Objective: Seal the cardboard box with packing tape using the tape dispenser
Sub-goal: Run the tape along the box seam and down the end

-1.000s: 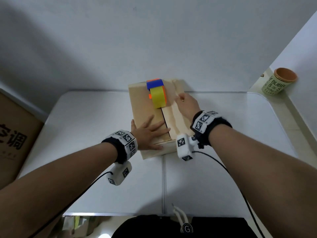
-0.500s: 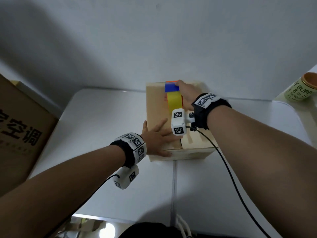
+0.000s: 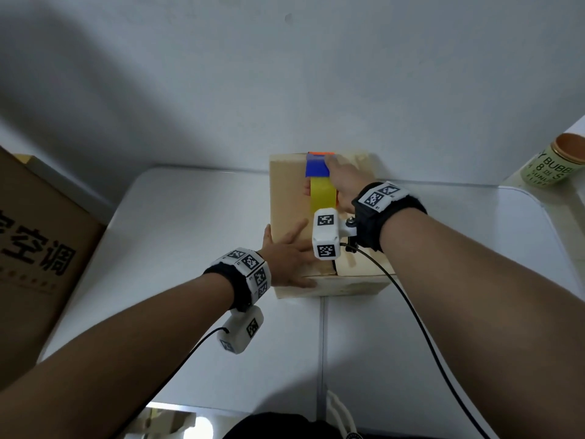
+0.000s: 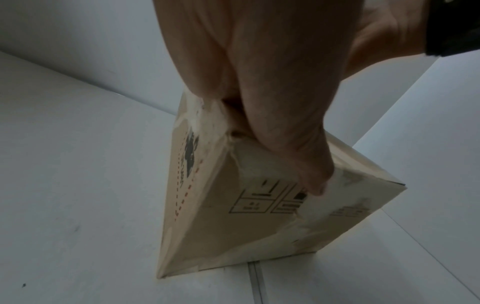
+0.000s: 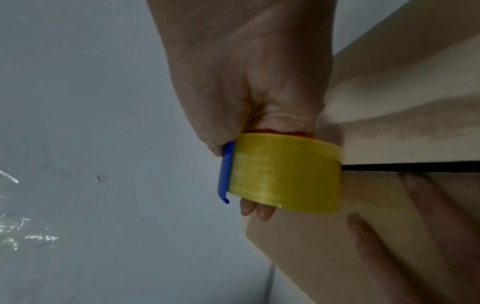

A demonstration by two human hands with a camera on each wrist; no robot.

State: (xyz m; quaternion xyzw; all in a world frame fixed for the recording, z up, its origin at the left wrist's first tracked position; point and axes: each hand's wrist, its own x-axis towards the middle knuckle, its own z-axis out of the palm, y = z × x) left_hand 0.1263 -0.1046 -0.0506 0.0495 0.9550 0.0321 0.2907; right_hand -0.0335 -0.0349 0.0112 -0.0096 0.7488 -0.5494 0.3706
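The cardboard box (image 3: 285,201) stands on the white table, and a dark seam (image 5: 415,164) shows between its closed top flaps. A tape dispenser (image 3: 322,193) with a yellow roll, blue guard and orange core sits on the far part of the seam. My right hand (image 3: 343,182) grips it from the right, with fingertips showing past the roll (image 5: 283,172). My left hand (image 3: 288,258) lies flat on the near left flap with straight fingers, its thumb over the near face (image 4: 311,164).
A large printed carton (image 3: 38,248) stands left of the table (image 3: 190,248). A green canister (image 3: 550,166) sits on the ledge at the right. The wall rises just behind the box. Wrist-camera cables trail over the table near me.
My right hand has left the right flap and taken hold of the dispenser at the far end of the box. The left hand stays pressed on the left flap.
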